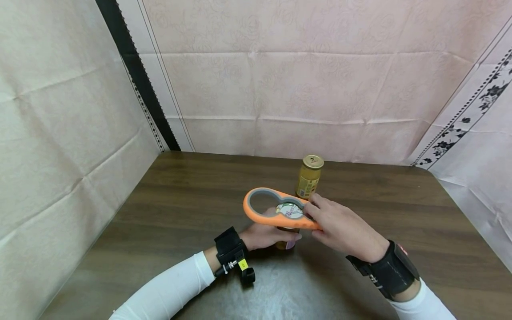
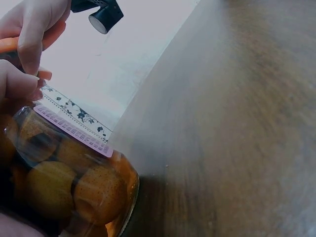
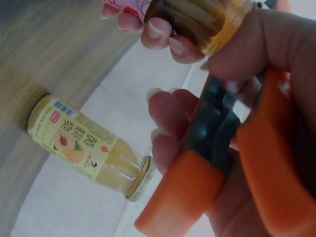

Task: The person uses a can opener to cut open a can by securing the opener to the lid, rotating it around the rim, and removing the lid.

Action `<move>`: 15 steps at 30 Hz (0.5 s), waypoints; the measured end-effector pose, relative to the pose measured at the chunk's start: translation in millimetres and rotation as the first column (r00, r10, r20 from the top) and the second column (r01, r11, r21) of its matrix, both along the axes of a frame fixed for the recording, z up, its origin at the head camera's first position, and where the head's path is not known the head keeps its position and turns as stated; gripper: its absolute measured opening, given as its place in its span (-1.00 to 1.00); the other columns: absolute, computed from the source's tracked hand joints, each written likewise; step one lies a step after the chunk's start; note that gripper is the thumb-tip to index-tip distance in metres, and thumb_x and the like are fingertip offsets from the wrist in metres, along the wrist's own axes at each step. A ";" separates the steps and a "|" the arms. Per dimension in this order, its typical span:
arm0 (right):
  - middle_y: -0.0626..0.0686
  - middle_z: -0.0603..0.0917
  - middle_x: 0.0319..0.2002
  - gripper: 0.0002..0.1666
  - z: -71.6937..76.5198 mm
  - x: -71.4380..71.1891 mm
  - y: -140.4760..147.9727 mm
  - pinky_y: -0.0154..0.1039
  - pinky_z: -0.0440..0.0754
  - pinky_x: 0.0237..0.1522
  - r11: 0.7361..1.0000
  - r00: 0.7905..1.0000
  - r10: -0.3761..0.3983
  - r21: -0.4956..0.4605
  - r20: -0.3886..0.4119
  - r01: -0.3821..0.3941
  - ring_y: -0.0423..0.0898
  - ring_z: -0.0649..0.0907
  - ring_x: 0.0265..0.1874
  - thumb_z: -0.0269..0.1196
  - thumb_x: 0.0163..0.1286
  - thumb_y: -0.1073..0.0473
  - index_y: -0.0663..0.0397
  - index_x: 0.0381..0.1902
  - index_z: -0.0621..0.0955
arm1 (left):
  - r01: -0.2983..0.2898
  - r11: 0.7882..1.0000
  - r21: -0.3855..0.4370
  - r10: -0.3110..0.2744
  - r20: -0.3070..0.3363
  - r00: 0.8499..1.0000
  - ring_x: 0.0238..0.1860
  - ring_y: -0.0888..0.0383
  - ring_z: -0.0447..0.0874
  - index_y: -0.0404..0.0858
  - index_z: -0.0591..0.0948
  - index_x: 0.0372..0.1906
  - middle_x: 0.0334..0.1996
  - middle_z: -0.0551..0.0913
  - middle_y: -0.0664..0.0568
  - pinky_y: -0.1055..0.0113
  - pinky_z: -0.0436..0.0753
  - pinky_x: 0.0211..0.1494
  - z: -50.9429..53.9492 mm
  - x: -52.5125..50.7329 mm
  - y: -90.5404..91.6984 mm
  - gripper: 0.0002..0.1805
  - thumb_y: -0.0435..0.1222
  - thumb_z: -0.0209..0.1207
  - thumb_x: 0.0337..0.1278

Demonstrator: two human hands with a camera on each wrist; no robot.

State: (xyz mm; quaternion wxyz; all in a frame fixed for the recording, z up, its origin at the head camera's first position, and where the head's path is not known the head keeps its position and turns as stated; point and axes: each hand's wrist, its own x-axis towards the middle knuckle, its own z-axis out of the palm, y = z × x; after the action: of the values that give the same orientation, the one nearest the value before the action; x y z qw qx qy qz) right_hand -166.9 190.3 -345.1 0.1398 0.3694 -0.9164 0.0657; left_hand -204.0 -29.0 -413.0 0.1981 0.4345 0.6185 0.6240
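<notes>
My left hand [image 1: 260,235] grips a glass jar [image 2: 74,190] of round, brownish fruits in liquid, with a pink label on its side. The jar stands upright on the table. Above it, my right hand [image 1: 340,226] holds one end of an orange jar opener [image 1: 280,221] with a grey inner lining. Seen from the head, the jar's pale printed lid [image 1: 290,210] shows through the smaller loop of the opener. Whether the lining touches the lid, I cannot tell. Fingers of the right hand curl round the opener [image 3: 180,192] in the right wrist view.
Behind the right hand stands a tall jar [image 1: 309,178] with a gold lid and a yellow peach label. The brown wooden table [image 1: 192,195] meets pale cloth walls [image 1: 312,89] at the back and both sides.
</notes>
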 end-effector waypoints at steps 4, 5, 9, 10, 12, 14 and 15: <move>-0.11 0.49 -0.18 -0.65 1.1 2.9 -0.3 -0.25 0.51 -0.31 1.000 0.999 -0.002 0.023 -0.039 0.003 -0.18 0.49 -0.36 0.51 0.08 0.20 -0.19 -0.28 0.56 | -0.004 1.000 0.006 0.004 0.000 1.000 -0.50 -0.34 0.46 -0.43 0.42 0.31 -0.46 0.51 -0.40 0.24 0.59 -0.38 0.5 0.6 -0.2 -0.48 -0.55 0.19 0.25; -0.11 0.50 -0.16 -0.66 1.5 3.9 -0.2 -0.25 0.52 -0.31 1.000 0.999 -0.005 0.025 -0.047 0.006 -0.17 0.49 -0.35 0.51 0.08 0.19 -0.20 -0.30 0.56 | -0.005 1.000 0.010 0.005 -0.003 1.000 -0.52 -0.29 0.48 -0.41 0.40 0.34 -0.45 0.52 -0.36 0.23 0.59 -0.39 0.5 0.7 -0.1 -0.45 -0.56 0.19 0.24; -0.05 0.55 -0.01 -0.69 2.2 7.2 -0.1 -0.21 0.56 -0.31 1.000 0.997 0.001 0.025 -0.077 0.001 -0.12 0.55 -0.29 0.48 0.10 0.17 -0.20 -0.35 0.54 | -0.057 0.998 0.000 0.057 -0.009 0.998 -0.40 0.05 0.58 -0.29 0.36 0.43 -0.19 0.61 -0.22 0.34 0.60 -0.24 0.8 1.3 0.1 -0.33 -0.54 0.24 0.21; -0.03 0.56 0.04 -0.71 2.3 7.7 -0.1 -0.20 0.57 -0.30 1.000 0.996 0.007 0.021 -0.084 -0.005 -0.10 0.57 -0.27 0.48 0.13 0.15 -0.20 -0.35 0.54 | -0.060 0.998 0.000 0.060 -0.008 0.998 -0.39 0.11 0.58 -0.27 0.35 0.44 -0.17 0.61 -0.24 0.35 0.60 -0.22 1.0 1.5 0.0 -0.32 -0.54 0.24 0.22; 0.00 0.56 0.12 -0.74 2.2 8.5 0.1 -0.16 0.59 -0.25 1.000 0.996 0.017 0.006 -0.085 -0.017 -0.06 0.60 -0.21 0.46 0.19 0.09 -0.20 -0.36 0.53 | -0.079 0.997 -0.004 0.079 -0.012 0.997 -0.31 0.20 0.59 -0.25 0.35 0.45 -0.07 0.61 -0.27 0.40 0.60 -0.12 1.1 1.7 0.0 -0.30 -0.54 0.25 0.21; 0.02 0.55 0.18 -0.75 2.4 9.4 0.4 -0.13 0.60 -0.20 1.000 0.997 0.023 -0.010 -0.072 -0.024 -0.03 0.61 -0.16 0.44 0.26 -0.01 -0.22 -0.36 0.53 | -0.086 0.996 0.001 0.086 -0.018 0.996 -0.19 0.26 0.60 -0.24 0.35 0.45 0.04 0.59 -0.28 0.40 0.61 -0.01 1.6 1.7 0.1 -0.30 -0.53 0.26 0.22; 0.02 0.54 0.20 -0.75 2.4 9.8 0.6 -0.12 0.60 -0.19 1.000 0.998 0.022 -0.019 -0.060 -0.023 -0.03 0.61 -0.13 0.42 0.30 -0.06 -0.24 -0.36 0.53 | -0.087 0.996 0.004 0.087 -0.023 0.996 -0.17 0.27 0.61 -0.25 0.36 0.45 0.04 0.59 -0.27 0.39 0.62 0.01 1.8 1.6 0.3 -0.30 -0.53 0.26 0.21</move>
State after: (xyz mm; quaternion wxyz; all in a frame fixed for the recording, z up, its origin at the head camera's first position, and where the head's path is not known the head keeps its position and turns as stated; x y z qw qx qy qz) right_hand -157.1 190.9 -342.6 0.1700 0.3802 -0.9068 0.0653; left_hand -202.3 -28.7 -411.3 0.1628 0.4148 0.6382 0.6278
